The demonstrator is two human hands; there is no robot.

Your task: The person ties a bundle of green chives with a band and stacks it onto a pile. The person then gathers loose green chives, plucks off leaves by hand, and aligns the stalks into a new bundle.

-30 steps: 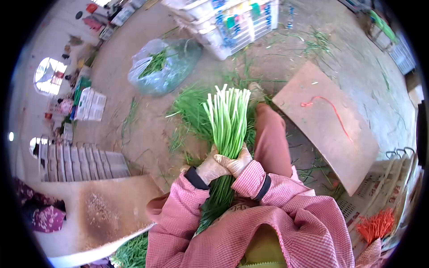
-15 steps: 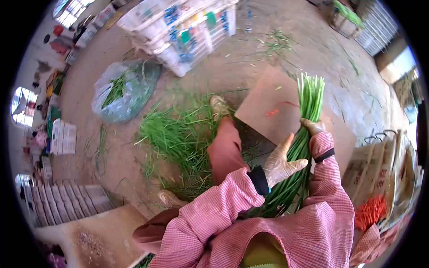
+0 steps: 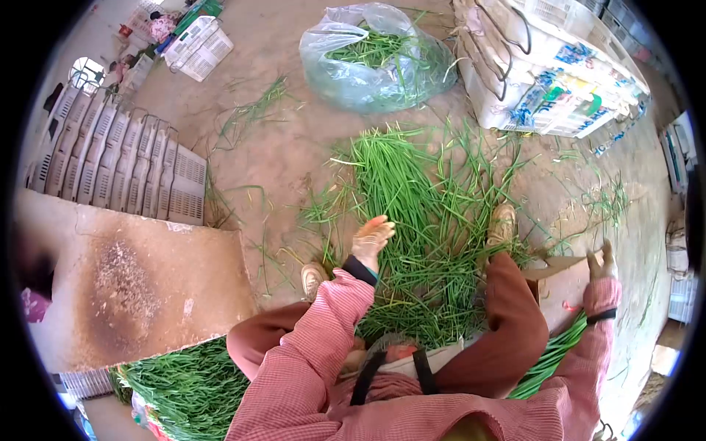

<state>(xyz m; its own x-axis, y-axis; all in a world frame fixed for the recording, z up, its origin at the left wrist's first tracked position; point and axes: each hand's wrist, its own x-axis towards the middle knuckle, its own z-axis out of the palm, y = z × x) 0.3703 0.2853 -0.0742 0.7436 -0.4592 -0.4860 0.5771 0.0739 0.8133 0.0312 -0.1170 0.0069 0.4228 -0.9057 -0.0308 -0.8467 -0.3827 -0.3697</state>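
Observation:
My left hand (image 3: pixel 373 239), in a thin glove, is over the near left side of a loose heap of long green chives (image 3: pixel 397 173) on the floor; its fingers are apart and hold nothing. Out to the right, my right hand (image 3: pixel 601 262) is above the far end of a brown cardboard piece (image 3: pixel 562 294), finger and thumb spread. A bundle of chives (image 3: pixel 553 356) lies by my right leg, partly under my right forearm. Between my feet, more loose chives (image 3: pixel 434 294) are scattered.
A clear plastic bag (image 3: pixel 375 73) of greens stands ahead, beside stacked white crates (image 3: pixel 544 81). To the left are grey crates (image 3: pixel 125 158) and a stained board (image 3: pixel 140 287). More chives (image 3: pixel 187 389) are piled below the board. White crates (image 3: pixel 198 48) stand further back.
My view has swung left. The right hand has let go of the chive bundle, which now lies low beside my leg. My left hand has moved from the bundle to the loose heap.

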